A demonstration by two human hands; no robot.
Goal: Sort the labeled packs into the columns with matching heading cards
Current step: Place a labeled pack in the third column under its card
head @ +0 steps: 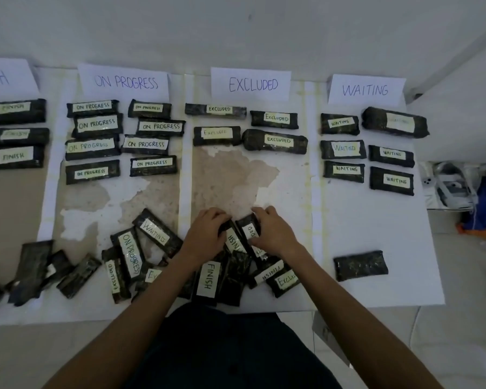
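Dim, even indoor light, soft shadows, slight overall blur, wide-angle bending at the edges

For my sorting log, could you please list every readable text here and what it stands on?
"ON PROGRESS": ON PROGRESS card, ON PROGRESS packs.
"EXCLUDED": EXCLUDED card, EXCLUDED packs.
"WAITING": WAITING card, WAITING packs.
"FINISH": FINISH packs, left-hand pack.
"NISH": cut-off leftmost card.
"DED": right-hand pack, label partly covered.
Blurred, unreadable: label on faded pack, top right of WAITING column.
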